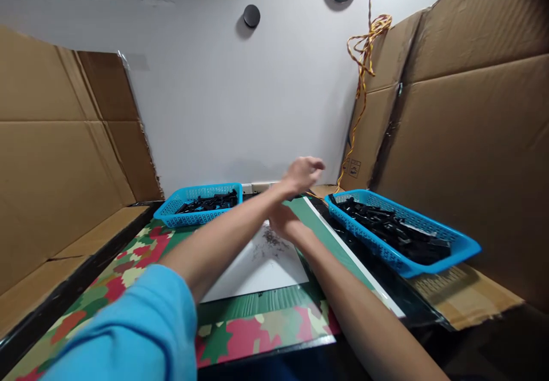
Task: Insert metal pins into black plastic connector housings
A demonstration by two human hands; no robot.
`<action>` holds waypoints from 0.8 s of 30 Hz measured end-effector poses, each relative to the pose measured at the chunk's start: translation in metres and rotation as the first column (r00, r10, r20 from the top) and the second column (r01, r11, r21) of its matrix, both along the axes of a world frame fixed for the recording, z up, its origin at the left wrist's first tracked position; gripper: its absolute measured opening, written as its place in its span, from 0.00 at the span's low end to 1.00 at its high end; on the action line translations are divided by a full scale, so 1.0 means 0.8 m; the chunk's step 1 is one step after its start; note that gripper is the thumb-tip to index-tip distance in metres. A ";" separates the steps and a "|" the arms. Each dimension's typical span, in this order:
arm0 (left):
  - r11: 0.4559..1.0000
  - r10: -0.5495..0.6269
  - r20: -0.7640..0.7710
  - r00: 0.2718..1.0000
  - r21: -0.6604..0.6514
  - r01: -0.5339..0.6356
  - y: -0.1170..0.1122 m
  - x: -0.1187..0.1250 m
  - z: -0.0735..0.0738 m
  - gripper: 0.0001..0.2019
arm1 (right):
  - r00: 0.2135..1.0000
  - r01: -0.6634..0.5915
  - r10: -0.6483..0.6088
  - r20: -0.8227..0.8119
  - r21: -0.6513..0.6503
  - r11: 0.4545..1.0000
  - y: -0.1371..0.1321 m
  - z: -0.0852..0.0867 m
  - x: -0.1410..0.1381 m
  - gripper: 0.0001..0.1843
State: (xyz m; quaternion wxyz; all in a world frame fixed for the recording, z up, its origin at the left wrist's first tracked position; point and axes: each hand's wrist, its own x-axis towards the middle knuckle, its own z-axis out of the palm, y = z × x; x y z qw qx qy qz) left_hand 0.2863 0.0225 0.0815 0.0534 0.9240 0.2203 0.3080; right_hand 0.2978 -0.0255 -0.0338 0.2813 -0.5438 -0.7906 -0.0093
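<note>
My left hand is raised beyond the white sheet, at the end of a forearm that crosses over my right one. Its fingers look curled together and slightly blurred; whatever is in them, if anything, cannot be made out. Lower down, my right hand hangs over the far part of the white sheet. My left forearm and wrist partly cover it, and its fingers are hidden. Small dark bits lie scattered on the sheet just below my right hand.
A blue basket of black parts stands at the back left. Another blue basket with black pieces sits on the right. Cardboard panels flank both sides. A yellow-orange cable hangs by the wall.
</note>
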 end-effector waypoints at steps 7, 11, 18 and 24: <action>0.837 0.520 -0.319 0.793 0.005 -0.547 0.105 -0.274 -0.024 0.13 | 0.994 0.020 -0.013 0.109 -0.061 0.998 0.005 0.002 0.010 0.10; 0.764 0.540 -0.539 0.646 -0.008 -0.645 0.115 -0.372 -0.064 0.19 | 0.995 0.029 -0.022 0.095 -0.071 0.997 0.005 0.004 0.007 0.09; 0.809 0.431 -0.638 0.637 -0.039 -0.587 0.138 -0.408 -0.092 0.15 | 0.991 -0.121 0.131 0.034 -0.210 0.970 -0.001 0.008 0.008 0.09; 0.809 0.465 -0.597 0.653 -0.013 -0.588 0.142 -0.406 -0.083 0.09 | 0.946 -0.302 0.323 -0.022 -0.419 0.856 -0.012 0.021 0.011 0.12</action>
